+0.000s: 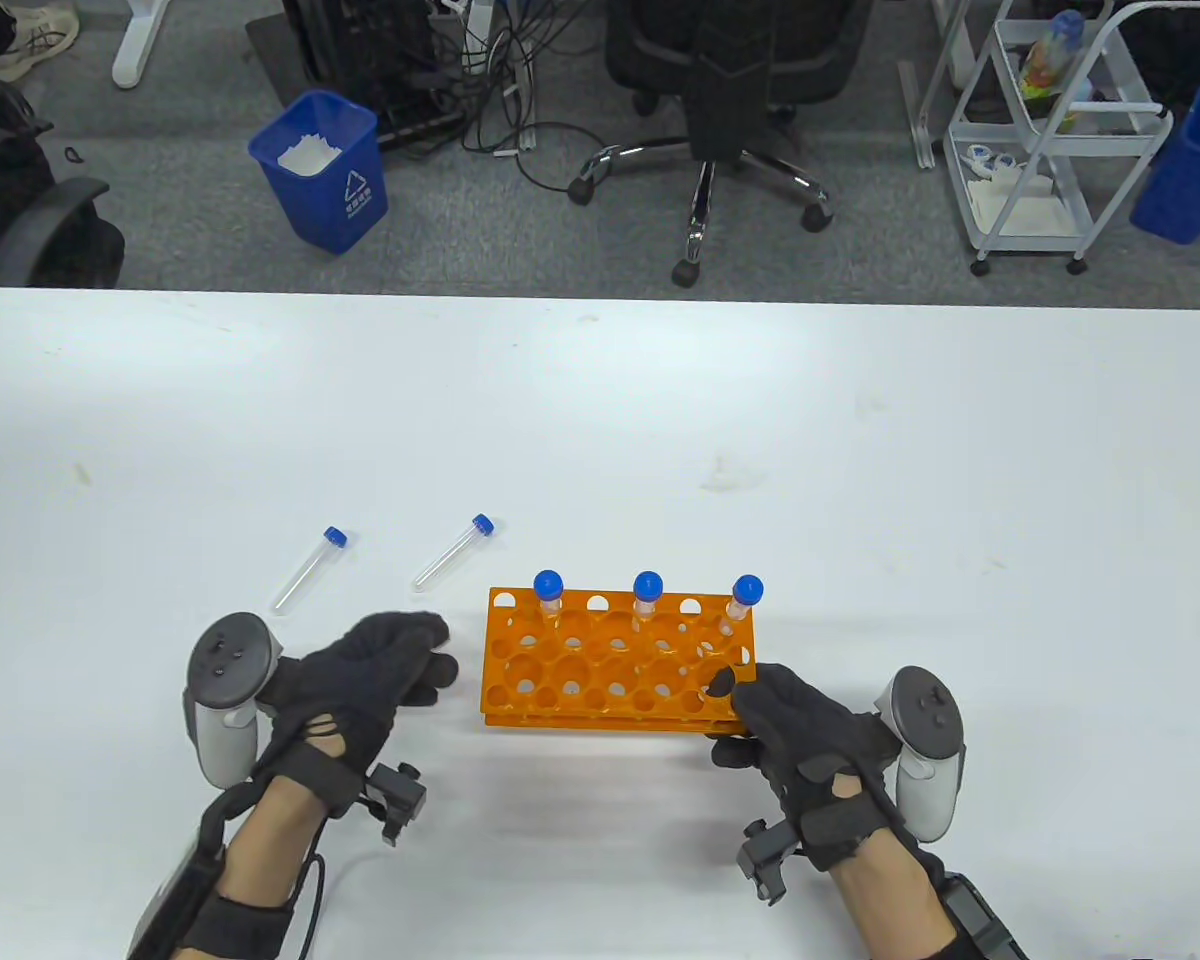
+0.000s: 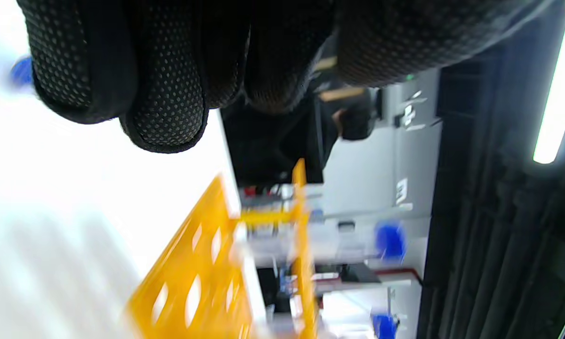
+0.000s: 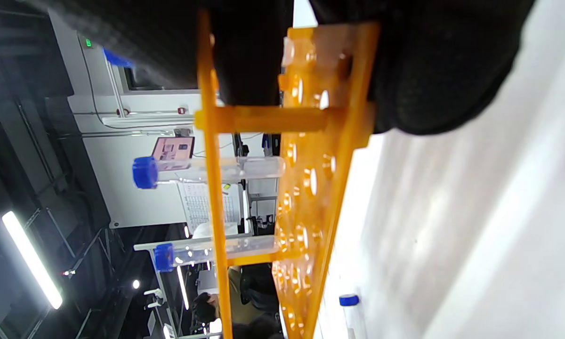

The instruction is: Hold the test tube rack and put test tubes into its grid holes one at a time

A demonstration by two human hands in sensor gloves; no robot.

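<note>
An orange test tube rack stands on the white table, with three blue-capped tubes upright in its far row. My right hand grips the rack's near right corner, thumb on top; the right wrist view shows its fingers around the rack. My left hand hovers empty just left of the rack, fingers loosely curled; its fingertips hang above the rack. Two loose tubes lie on the table to the left: one farther left, one nearer the rack.
The table's far edge is at the top of the table view, with a blue bin, an office chair and a white cart on the floor beyond. One loose tube shows in the right wrist view.
</note>
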